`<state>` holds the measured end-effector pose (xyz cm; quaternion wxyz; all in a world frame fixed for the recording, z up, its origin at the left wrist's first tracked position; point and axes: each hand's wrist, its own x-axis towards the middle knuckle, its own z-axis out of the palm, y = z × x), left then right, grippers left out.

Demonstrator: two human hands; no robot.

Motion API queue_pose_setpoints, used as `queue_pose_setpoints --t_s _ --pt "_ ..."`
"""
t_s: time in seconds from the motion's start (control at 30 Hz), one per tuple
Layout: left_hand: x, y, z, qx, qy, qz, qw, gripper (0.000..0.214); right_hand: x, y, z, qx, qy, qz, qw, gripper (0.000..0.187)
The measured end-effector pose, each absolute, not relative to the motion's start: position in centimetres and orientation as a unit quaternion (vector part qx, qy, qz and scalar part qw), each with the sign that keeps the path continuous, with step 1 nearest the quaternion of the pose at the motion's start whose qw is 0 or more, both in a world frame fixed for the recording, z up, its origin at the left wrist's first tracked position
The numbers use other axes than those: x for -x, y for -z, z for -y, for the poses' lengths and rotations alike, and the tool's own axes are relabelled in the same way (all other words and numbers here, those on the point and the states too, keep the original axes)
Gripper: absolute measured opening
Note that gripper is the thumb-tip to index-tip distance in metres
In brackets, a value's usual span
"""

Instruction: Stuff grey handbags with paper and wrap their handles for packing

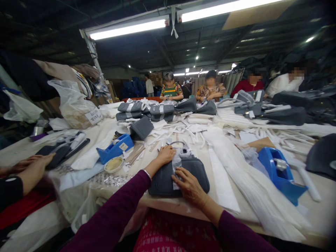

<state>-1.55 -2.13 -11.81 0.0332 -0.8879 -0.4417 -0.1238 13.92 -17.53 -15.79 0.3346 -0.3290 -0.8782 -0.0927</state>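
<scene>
A dark grey handbag (164, 182) lies flat at the table's front edge, with a translucent wrapping strip (176, 163) running down its middle. At its top, a wrapped handle part (186, 152) shows beside a thin loop. My left hand (166, 155) is closed over the bag's upper left edge, fingers bent together; the exact grip is partly hidden. Lower on the front, my right hand (189, 183) lies with fingers apart, its fingertips touching the strip. A blue tape dispenser (117, 148) and a small round tub (113, 164) stand left of the bag.
To the right are another blue tape dispenser (275, 168) and long white foam sheets (236, 175). Several grey bags (162, 111) are piled behind. A co-worker's hands (34, 166) rest by a bag at left. Several people sit across the table.
</scene>
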Motion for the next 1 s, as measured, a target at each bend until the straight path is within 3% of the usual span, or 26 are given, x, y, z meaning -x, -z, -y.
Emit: queue_pose_setpoints --t_s 0.23,0.37,0.6,0.83,0.93,1.0 --pt "1.3 11.6 3.3 0.887 0.144 0.432 0.073 0.032 -14.1 15.7 17.6 0.325 0.082 0.884 0.326 0.045" --pt "1.4 11.4 5.0 0.913 0.19 0.341 0.118 0.023 -14.1 15.7 17.5 0.33 0.085 0.886 0.315 0.045" --pt "4.0 13.4 9.4 0.94 0.245 0.238 -0.016 0.038 -14.0 15.5 17.5 0.343 0.077 0.887 0.301 0.042" --pt "5.2 13.1 11.9 0.953 0.191 0.235 -0.021 0.045 -15.2 14.6 19.6 0.375 0.007 0.87 0.32 0.058" --pt "5.2 12.9 12.2 0.954 0.188 0.233 -0.018 0.048 -16.1 15.6 23.5 0.448 -0.001 0.813 0.372 0.048" --pt "5.3 12.9 12.3 0.955 0.19 0.228 -0.018 0.049 -16.5 16.7 26.1 0.47 0.007 0.806 0.358 0.042"
